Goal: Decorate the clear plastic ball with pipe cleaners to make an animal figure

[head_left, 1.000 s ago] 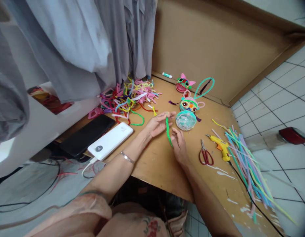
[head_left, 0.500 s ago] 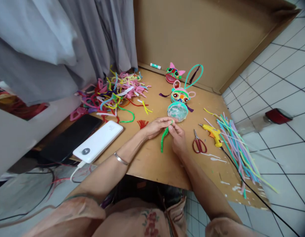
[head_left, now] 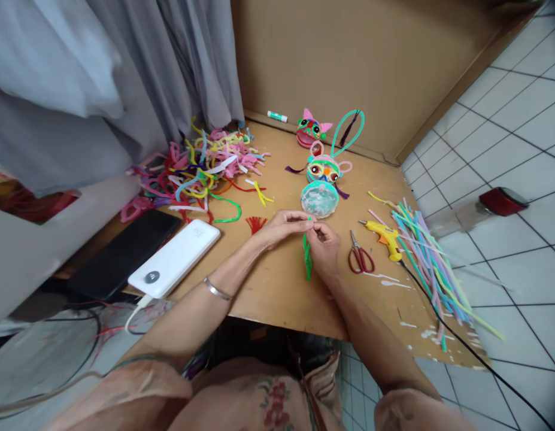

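Observation:
My left hand (head_left: 284, 225) and my right hand (head_left: 325, 244) meet over the cardboard board (head_left: 277, 281), both pinching the top end of a green pipe cleaner (head_left: 307, 258) that hangs down between them. Just beyond the fingers lies a teal-rimmed clear dome (head_left: 319, 200). Behind it sit a pipe-cleaner owl face (head_left: 324, 170) with a teal loop and a second small face with pink ears (head_left: 310, 130). A small red tassel (head_left: 255, 223) lies left of my left hand.
A heap of cut coloured pipe cleaners (head_left: 205, 170) lies at the back left. A white power bank (head_left: 173, 258) and a black phone (head_left: 122, 254) rest at the left edge. Red scissors (head_left: 360, 257), a yellow glue gun (head_left: 382, 236) and long pipe cleaners (head_left: 427, 263) lie at the right.
My hands came together at the top of the green pipe cleaner, which now hangs nearly upright. The view shifted so the board's things sit further left and higher.

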`<state>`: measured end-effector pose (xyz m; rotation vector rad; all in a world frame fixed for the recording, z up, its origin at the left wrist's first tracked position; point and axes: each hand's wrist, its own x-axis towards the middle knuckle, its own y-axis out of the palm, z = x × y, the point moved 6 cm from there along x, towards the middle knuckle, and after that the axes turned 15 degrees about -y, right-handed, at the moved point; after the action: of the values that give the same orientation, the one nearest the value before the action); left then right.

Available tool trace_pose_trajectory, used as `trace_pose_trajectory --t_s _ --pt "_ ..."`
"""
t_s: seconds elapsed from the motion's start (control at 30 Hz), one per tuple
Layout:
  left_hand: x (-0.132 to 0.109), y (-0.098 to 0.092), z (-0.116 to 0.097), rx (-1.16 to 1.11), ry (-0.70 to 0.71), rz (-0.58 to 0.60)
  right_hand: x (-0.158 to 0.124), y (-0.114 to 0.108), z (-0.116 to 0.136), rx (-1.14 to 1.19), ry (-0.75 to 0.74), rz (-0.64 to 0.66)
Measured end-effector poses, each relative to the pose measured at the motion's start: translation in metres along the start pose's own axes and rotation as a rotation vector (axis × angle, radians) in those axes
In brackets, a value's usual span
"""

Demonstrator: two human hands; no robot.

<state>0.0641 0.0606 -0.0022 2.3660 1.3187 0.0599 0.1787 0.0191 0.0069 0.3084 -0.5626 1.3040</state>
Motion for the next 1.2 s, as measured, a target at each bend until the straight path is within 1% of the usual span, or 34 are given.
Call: trace_pose_trajectory --t_s 0.07,0.17,0.23,0.3,0.4,0.47,0.53,0.67,0.73,0.87,0.97,1.1,1.2 --pt "-0.001 -0.002 -0.002 0.001 0.049 -0.057 0.001 0.001 -0.003 0.045 0.055 0.028" --pt "0.000 -0.007 -0.003 -0.047 0.065 -0.145 0.001 0.007 -0.009 0.136 0.177 0.097" --pt "0.001 -0.015 -0.004 -0.091 0.080 -0.233 -0.002 0.012 -0.013 0.189 0.254 0.135" --pt "0.001 -0.026 -0.008 -0.120 0.130 -0.353 -0.007 0.018 -0.017 0.233 0.317 0.180" --pt "-0.001 -0.042 -0.016 -0.146 0.198 -0.503 -0.013 0.027 -0.019 0.288 0.354 0.230" --pt "-0.003 -0.048 -0.020 -0.164 0.225 -0.557 -0.016 0.030 -0.020 0.312 0.349 0.223" --pt "-0.004 -0.052 -0.023 -0.175 0.240 -0.579 -0.017 0.031 -0.022 0.326 0.348 0.221" --pt "-0.003 -0.050 -0.022 -0.196 0.233 -0.562 -0.016 0.032 -0.025 0.323 0.355 0.264" --pt "-0.002 -0.050 -0.020 -0.199 0.235 -0.566 -0.015 0.033 -0.024 0.325 0.348 0.290" --pt "-0.001 -0.052 -0.020 -0.189 0.233 -0.613 -0.014 0.036 -0.018 0.342 0.343 0.319" --pt "-0.003 -0.059 -0.023 -0.199 0.250 -0.658 -0.015 0.040 -0.015 0.342 0.351 0.335" --pt "-0.006 -0.073 -0.026 -0.256 0.303 -0.742 -0.016 0.047 -0.013 0.368 0.359 0.365" --pt "-0.006 -0.080 -0.025 -0.283 0.304 -0.777 -0.015 0.048 -0.016 0.335 0.342 0.350"
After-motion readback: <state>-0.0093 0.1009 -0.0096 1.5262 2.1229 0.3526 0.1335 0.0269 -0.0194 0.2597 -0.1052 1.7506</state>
